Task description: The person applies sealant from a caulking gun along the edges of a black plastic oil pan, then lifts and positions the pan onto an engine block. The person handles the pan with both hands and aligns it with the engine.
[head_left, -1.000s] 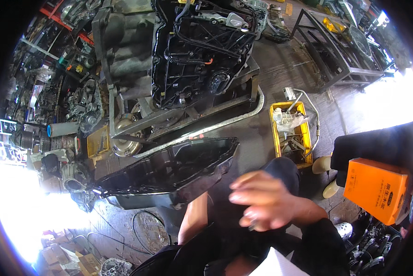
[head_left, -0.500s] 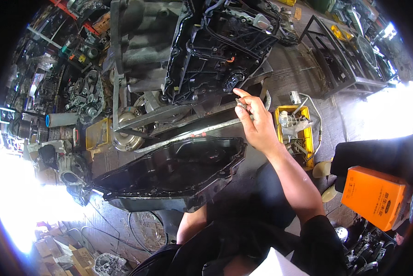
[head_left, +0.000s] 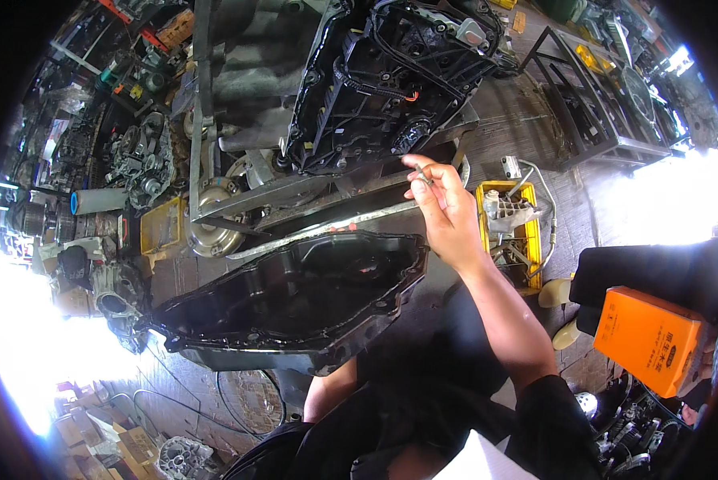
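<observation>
Bolt (head_left: 424,174): small and metallic, being pinched between thumb and fingertips of the right hand, hanging just below the lower edge of the valve body assembly, above the oil pan's far corner
Right hand (head_left: 447,210): reaching up and forward from the lower right, fingers closing on the bolt, forearm bare, dark sleeve showing near the elbow
Left hand: hiding beneath the oil pan, only the bare forearm (head_left: 327,388) showing at the pan's near edge; grip not possible to tell
Oil pan (head_left: 295,296): black, wide and shallow, open side facing up, sitting in the middle, tilting a little toward the left, inside looking wet and dark
Valve body assembly (head_left: 383,80): black, ribbed, with wiring and an orange lead, mounted on the grey transmission housing (head_left: 251,56) at the top centre
Metal stand rails (head_left: 295,192): running aslant under the housing, between it and the pan
Yellow tray (head_left: 517,232): lying on the floor just right of the hand, holding a grey bracket and loose parts
Orange box (head_left: 651,340): resting at the right, on a dark seat
Torque converter (head_left: 207,232): round, metal, lying left of the pan beside a yellow container
Floor at left: crowding with engine parts, much of it washing out in glare
</observation>
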{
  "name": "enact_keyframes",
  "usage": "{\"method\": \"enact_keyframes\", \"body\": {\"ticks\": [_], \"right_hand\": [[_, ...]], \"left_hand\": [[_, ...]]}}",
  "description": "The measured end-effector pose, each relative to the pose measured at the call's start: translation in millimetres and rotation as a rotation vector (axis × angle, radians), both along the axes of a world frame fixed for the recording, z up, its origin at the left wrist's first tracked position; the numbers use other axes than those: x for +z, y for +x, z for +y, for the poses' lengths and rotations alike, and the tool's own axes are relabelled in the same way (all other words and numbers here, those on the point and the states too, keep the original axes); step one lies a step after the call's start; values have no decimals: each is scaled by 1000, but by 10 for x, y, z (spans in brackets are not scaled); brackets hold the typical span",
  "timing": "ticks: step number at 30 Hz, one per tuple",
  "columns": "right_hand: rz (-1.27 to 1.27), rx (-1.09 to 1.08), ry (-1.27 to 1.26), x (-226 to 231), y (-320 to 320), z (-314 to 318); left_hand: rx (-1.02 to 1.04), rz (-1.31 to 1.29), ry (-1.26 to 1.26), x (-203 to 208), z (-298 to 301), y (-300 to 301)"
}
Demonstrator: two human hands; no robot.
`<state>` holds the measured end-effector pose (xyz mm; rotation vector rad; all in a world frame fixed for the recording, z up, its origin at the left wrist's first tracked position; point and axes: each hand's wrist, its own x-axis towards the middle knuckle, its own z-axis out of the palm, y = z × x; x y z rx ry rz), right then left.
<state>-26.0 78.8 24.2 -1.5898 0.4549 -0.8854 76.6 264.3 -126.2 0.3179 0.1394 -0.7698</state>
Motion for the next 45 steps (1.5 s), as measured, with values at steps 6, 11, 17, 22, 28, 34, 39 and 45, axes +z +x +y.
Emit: {"method": "enact_keyframes", "body": {"ticks": [6,11,17,22,28,34,39,45], "right_hand": [[-231,-36,384,-108,-97,-109],[-394,-47,456,-234,-63,-220],[-334,-99,419,-187,48,-155],[-306,-146,471,-93,107,-13],[-334,-115,497,114,86,109],[-539,-54,374,199,-331,115],[-266,-395,-24,366,-767,311],[-195,90,-726,788,-928,784]], "left_hand": [[-21,-11,15,14,1,-20],[-52,-19,23,22,-33,-44],[-60,-27,32,21,-53,-59],[-64,-33,43,34,-40,-52],[-70,-33,43,43,-59,-51],[-67,-24,44,54,-65,-59],[-47,-25,40,73,-88,-43],[-32,-37,41,131,-161,-38]]}}
